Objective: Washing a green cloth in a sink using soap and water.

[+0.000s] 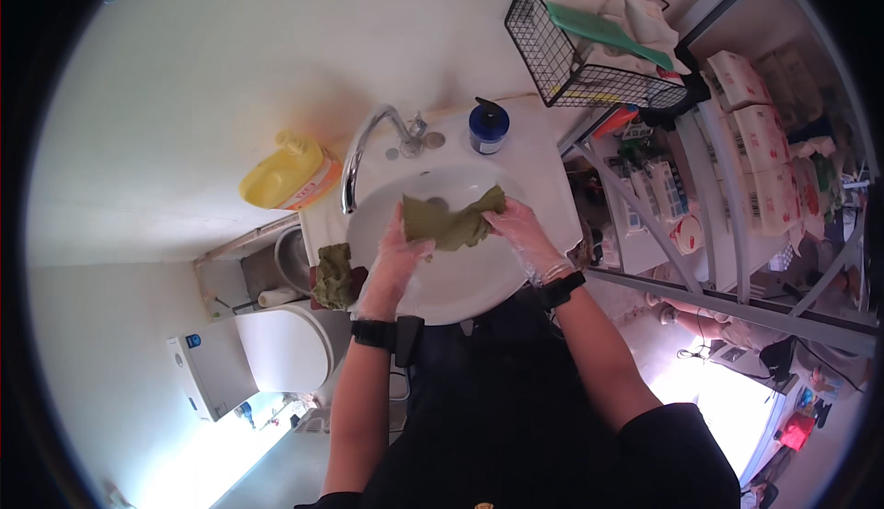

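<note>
Above the white washbasin (452, 295), a crumpled olive-green cloth (452, 224) is stretched between my hands. My left hand (399, 253), in a clear plastic glove, grips its left end. At its right end, my right hand (519, 231), gloved the same way, pinches a bunched part. The chrome faucet (366, 143) curves over the basin's rear left rim. A second olive-green cloth (333, 275) lies beside a dark red one (358, 281) at the basin's left edge. The cloth partly hides the drain.
A blue pump bottle (489, 127) stands behind the basin, a yellow jug (293, 174) to its left. A black wire basket (566, 60) holds cloths and a green brush-like tool (608, 31). The toilet (283, 349) is at left, metal shelving (704, 191) at right. Another person's legs (697, 319) show beyond.
</note>
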A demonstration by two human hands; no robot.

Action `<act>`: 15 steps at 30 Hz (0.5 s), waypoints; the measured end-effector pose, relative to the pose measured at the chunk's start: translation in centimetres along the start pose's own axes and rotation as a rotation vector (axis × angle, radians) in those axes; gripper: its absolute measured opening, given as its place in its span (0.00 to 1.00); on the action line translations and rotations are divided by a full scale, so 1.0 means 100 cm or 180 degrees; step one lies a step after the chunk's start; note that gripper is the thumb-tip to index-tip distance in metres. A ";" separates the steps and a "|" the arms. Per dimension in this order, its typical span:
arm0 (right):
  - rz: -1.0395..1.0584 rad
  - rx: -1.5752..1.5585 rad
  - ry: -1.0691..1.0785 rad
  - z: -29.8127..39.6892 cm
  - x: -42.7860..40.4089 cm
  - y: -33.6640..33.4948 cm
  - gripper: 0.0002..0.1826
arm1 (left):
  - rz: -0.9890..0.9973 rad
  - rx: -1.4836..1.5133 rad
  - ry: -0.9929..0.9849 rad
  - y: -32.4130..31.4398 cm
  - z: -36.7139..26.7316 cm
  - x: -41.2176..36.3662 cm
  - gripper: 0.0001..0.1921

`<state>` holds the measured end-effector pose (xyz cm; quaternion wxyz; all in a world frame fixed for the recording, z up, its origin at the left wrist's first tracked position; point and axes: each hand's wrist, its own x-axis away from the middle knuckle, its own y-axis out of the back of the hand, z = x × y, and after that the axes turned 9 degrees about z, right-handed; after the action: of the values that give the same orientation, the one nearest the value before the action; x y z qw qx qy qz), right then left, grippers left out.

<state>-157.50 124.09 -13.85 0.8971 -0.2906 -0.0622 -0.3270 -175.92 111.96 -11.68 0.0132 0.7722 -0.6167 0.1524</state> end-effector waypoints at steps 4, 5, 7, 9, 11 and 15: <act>-0.0147 0.0315 0.0041 -0.002 -0.004 0.018 0.14 | -0.0378 -0.0364 0.0540 0.018 0.013 0.005 0.40; -0.0155 0.0444 -0.0033 0.002 -0.001 0.024 0.13 | -0.0318 -0.0603 0.0799 0.019 0.013 0.003 0.40; -0.0168 0.0833 -0.0004 -0.020 -0.015 0.059 0.14 | -0.0291 -0.0534 0.0360 0.013 0.014 -0.007 0.39; -0.0210 0.1152 -0.0037 -0.031 -0.021 0.059 0.16 | -0.0245 -0.0479 0.0017 0.014 0.010 -0.001 0.39; 0.0231 0.1346 0.0332 -0.013 -0.020 0.048 0.17 | -0.0376 -0.0542 -0.0186 0.015 0.002 0.008 0.38; 0.0142 -0.0011 0.0182 -0.003 -0.019 0.025 0.17 | -0.0146 0.0691 -0.0232 0.021 -0.004 0.008 0.37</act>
<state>-157.42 126.50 -15.87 0.9051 -0.2839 -0.0295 -0.3152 -177.90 110.81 -11.51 -0.0895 0.7880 -0.5788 0.1898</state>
